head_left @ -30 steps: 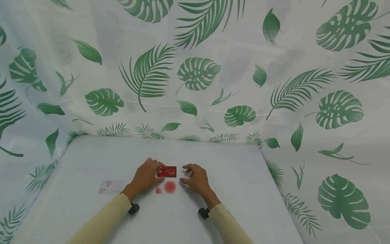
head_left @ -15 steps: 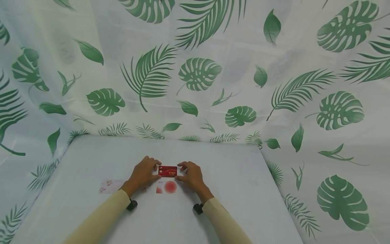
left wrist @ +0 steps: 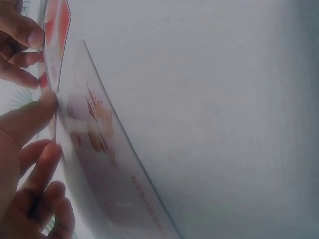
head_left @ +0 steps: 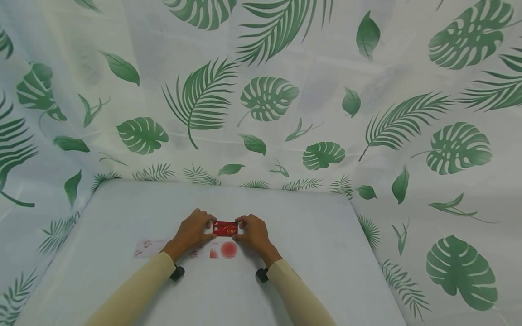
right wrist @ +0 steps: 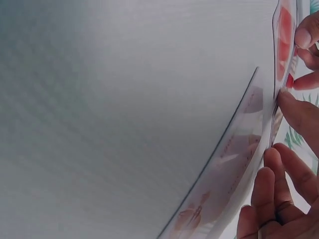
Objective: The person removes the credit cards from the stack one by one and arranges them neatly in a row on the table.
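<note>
A small red card printed "VIP" (head_left: 225, 228) is held between both hands over the white table. My left hand (head_left: 193, 228) pinches its left end, forefinger at the far corner and thumb at the near one. My right hand (head_left: 255, 233) grips the right end the same way. Just nearer lies a pale card with a red disc (head_left: 229, 249). A pale pink flower-printed card (head_left: 148, 249) is partly hidden under the left wrist; it shows large beside the left hand in the left wrist view. In the right wrist view, another flower-printed card (right wrist: 219, 184) lies by the right hand.
The white tabletop (head_left: 310, 253) stretches out around the hands. A white sheet with green leaves (head_left: 269, 97) hangs behind it and along both sides. Each wrist carries a small black camera (head_left: 177, 273).
My right hand has moved left and taken hold of the red card's right end. The left fingers have shifted outward to that card's left corners. The printed cards on the table stay put.
</note>
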Action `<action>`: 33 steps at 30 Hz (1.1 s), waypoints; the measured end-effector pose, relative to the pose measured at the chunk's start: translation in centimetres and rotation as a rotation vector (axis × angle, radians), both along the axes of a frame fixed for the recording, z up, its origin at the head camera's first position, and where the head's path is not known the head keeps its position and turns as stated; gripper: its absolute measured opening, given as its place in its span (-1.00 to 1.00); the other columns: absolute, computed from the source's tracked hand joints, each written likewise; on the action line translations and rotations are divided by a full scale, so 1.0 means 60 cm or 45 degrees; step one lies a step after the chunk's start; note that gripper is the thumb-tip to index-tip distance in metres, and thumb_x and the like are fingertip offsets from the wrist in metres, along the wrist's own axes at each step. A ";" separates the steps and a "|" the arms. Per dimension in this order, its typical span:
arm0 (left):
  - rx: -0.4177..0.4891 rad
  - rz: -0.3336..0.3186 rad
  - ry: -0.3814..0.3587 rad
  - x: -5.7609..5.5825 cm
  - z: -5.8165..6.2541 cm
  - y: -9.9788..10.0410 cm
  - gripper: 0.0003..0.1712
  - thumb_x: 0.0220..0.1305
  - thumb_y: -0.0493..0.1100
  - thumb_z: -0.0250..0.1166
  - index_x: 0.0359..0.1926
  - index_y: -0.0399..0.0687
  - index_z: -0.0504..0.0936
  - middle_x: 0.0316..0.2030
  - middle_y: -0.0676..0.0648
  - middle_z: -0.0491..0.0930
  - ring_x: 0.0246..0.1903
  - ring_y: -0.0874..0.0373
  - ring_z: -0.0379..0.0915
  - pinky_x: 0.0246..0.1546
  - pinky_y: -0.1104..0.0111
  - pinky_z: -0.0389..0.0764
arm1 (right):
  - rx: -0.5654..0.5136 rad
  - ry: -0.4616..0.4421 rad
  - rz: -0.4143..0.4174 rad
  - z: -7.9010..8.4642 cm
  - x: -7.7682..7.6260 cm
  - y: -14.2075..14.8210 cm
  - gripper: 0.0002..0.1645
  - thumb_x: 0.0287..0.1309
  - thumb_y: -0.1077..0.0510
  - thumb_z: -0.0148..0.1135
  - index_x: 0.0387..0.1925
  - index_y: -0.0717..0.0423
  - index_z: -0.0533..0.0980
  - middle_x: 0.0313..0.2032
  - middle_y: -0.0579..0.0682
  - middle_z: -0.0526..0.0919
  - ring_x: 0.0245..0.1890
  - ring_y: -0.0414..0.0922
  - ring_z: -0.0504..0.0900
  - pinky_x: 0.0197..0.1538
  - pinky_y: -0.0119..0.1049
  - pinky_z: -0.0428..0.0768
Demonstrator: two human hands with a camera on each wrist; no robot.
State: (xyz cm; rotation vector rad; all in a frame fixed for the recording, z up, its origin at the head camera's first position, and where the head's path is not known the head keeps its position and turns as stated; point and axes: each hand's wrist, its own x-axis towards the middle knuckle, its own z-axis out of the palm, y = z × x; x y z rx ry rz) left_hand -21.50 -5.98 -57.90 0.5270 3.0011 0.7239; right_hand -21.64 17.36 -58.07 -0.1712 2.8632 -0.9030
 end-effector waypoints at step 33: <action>0.146 0.040 -0.102 0.001 -0.002 0.004 -0.41 0.10 -0.06 0.68 0.11 -0.03 0.64 -0.25 0.05 0.52 -0.13 0.14 0.35 -0.08 0.22 0.53 | -0.087 0.012 0.058 -0.003 0.001 0.003 -0.44 0.18 0.06 0.60 0.19 -0.04 0.61 -0.20 -0.13 0.70 -0.20 -0.19 0.56 -0.05 -0.30 0.61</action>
